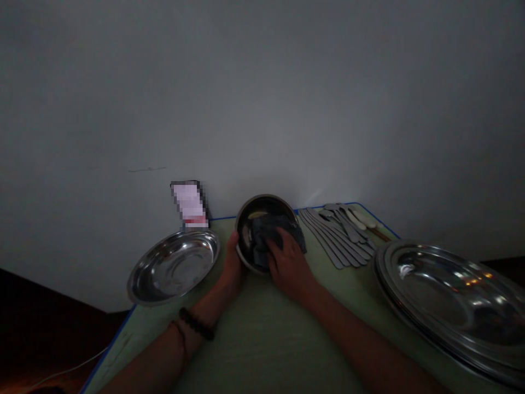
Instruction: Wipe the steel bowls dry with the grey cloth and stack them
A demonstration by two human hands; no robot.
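Observation:
A round metal bowl [246,224] is tilted with its opening toward me, above the far part of the table. My left hand [233,262] grips its lower left side, with the fingers mostly hidden behind the bowl. Inside the bowl, my right hand [287,260] presses a dark grey cloth [258,238] against the inner wall, fingers bent into the fabric. Part of the cloth hangs over the bowl's right rim.
On the left lies a shallow metal dish [176,268]; behind it a phone [191,202] leans on the wall. Flat metal cutlery [336,241] lies right of the bowl, near white-handled pieces [361,219]. Stacked large metal plates [435,295] occupy the right of the green table [254,345].

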